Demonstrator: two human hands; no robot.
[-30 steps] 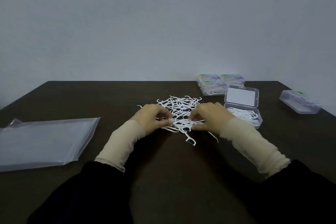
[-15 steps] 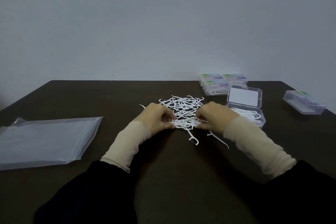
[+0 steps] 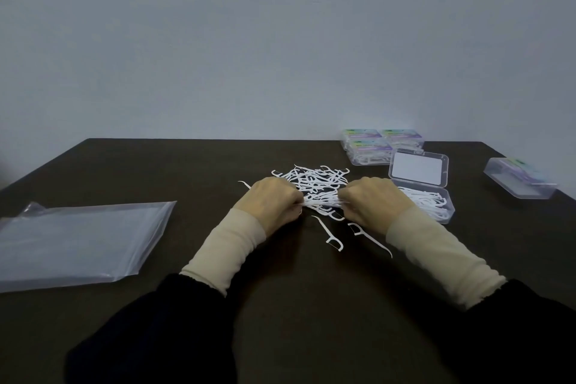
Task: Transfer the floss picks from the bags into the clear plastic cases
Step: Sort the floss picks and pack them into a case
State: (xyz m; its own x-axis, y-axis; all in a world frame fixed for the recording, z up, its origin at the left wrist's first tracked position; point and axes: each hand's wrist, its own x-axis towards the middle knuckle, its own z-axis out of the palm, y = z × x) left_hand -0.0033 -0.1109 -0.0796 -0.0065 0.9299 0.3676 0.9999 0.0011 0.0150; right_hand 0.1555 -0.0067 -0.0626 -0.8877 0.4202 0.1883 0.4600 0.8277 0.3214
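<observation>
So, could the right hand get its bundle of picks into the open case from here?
Probably yes. The right hand grips the bundle of picks together with the left hand, and the open case lies just to its right, lid up, with nothing between them.

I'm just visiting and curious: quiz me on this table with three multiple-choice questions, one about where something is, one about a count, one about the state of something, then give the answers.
1. Where does the plastic bag lie?
A. on the person's left
B. on the person's right
C. under the picks

2. How many closed cases sit grouped at the table's far edge?
A. one
B. three
C. six

3. How is the case nearest the right hand?
A. shut and empty
B. open, picks inside
C. upside down

Answers:
1 A, the bag lies flat left of the left hand.
2 B, three closed cases show there; a fourth lies apart.
3 B, the open case has its lid raised, white picks inside.
</observation>
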